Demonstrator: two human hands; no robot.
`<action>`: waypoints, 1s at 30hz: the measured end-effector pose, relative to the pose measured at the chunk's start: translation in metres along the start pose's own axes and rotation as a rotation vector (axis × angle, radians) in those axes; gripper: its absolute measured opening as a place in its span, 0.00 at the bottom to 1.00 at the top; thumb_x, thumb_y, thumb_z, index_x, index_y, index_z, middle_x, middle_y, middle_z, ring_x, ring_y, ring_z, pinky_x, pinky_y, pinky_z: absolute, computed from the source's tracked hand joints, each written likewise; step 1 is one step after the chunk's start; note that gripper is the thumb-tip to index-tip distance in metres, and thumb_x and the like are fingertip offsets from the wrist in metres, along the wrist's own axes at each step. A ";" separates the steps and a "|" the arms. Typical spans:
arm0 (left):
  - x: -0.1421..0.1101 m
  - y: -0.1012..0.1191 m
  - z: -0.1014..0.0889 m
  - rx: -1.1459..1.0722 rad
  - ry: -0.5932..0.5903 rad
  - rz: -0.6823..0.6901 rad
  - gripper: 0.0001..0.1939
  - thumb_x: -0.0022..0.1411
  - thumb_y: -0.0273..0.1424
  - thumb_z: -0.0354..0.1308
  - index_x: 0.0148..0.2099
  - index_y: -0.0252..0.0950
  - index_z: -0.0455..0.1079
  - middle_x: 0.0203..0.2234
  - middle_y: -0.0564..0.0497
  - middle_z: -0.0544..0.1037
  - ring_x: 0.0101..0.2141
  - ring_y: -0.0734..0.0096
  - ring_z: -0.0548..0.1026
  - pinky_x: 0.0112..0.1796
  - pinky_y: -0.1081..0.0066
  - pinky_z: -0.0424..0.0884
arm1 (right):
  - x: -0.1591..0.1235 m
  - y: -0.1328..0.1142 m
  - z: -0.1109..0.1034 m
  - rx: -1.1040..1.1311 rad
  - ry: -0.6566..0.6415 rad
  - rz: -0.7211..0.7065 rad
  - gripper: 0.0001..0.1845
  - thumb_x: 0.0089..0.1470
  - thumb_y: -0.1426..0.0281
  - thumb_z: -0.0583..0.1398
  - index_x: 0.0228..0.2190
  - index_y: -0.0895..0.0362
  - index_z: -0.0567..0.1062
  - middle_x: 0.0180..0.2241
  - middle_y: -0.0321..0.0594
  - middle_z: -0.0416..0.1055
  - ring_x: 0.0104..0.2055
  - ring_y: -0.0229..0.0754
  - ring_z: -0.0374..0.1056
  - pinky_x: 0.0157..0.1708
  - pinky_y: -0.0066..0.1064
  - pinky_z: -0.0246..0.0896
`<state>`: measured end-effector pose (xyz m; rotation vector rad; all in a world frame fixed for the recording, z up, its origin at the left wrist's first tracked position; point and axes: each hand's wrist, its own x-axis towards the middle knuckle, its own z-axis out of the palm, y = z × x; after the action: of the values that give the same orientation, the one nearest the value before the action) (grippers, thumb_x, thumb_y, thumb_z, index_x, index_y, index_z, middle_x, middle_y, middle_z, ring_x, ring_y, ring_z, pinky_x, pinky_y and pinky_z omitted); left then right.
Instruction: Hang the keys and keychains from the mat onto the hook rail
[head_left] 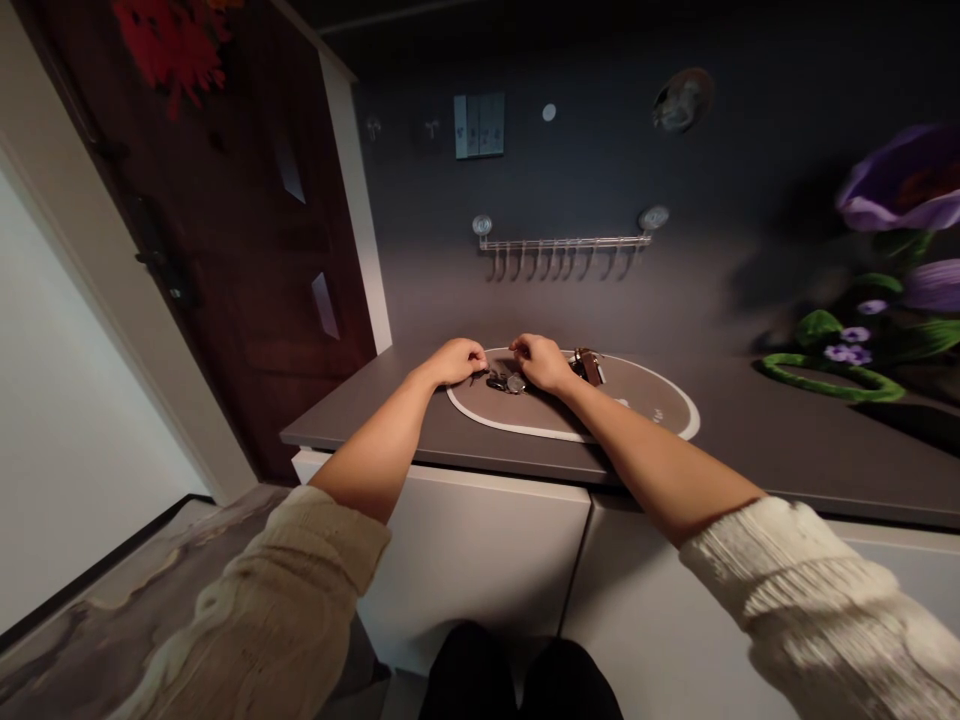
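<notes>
My left hand (456,361) rests at the left end of an oval brown mat (555,415) with a pale rim. Its thumb and fingers pinch a small dark part of a bunch of keys (496,380). A round silvery piece (516,383) lies with the bunch, between my hands. Just right of it, my right hand (541,362) is curled above the mat, fingertips pointing left; whether they hold anything is hidden. Behind my right wrist lies a brown leather-looking item with metal parts (590,367).
The mat lies on a dark countertop (750,440) over white cabinet doors (480,540). A hook rail (566,243) is fixed on the wall behind. Purple artificial flowers (907,190) and a green ring (829,380) stand at right. A dark red door (247,230) is at left.
</notes>
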<state>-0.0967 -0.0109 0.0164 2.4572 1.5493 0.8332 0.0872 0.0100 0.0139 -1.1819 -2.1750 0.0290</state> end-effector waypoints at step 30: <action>0.007 0.012 0.004 -0.671 0.195 -0.053 0.11 0.50 0.35 0.56 0.30 0.30 0.67 0.21 0.55 0.68 0.23 0.80 0.62 0.28 0.75 0.59 | -0.002 -0.012 -0.002 0.268 0.087 -0.136 0.09 0.52 0.67 0.52 0.27 0.59 0.70 0.29 0.39 0.69 0.33 0.37 0.61 0.36 0.28 0.53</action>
<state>-0.0828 -0.0103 0.0205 1.8838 1.1180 1.3472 0.0802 0.0013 0.0183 -0.8680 -2.0936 0.2008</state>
